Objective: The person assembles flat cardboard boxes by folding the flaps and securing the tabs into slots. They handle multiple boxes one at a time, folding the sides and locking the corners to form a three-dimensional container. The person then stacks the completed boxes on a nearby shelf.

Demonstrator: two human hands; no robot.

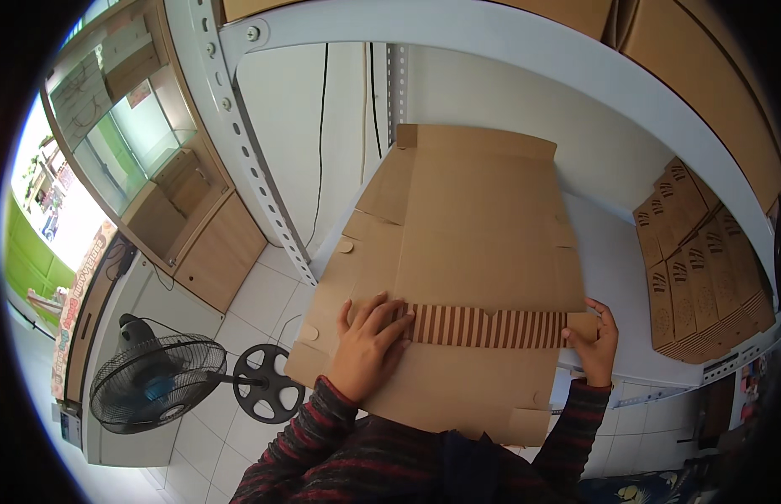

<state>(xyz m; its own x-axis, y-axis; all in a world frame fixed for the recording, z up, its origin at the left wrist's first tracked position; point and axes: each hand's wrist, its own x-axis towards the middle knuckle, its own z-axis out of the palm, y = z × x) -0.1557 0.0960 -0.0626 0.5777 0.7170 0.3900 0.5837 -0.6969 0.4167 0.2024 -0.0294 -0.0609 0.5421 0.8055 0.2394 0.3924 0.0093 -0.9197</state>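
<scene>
A large unfolded cardboard box blank (483, 227) lies in front of me on the white shelf (604, 239), its near end close to my body. Across its near part runs a panel with brown stripes (489, 326). My left hand (367, 344) rests palm down on the cardboard, fingers stretched out at the left end of the stripes. At the right end, my right hand (599, 340) pinches the edge of the blank, thumb on top and fingers partly hidden beyond the edge. Small slots, tabs and fold lines show along the sides of the blank.
Stacked folded cardboard boxes (701, 277) stand at the right of the shelf. A metal rack post (268, 181) rises at the left, and a rack beam (457, 34) crosses above. On the left floor are a black fan (159, 382) and a wooden glass-fronted cabinet (210, 252).
</scene>
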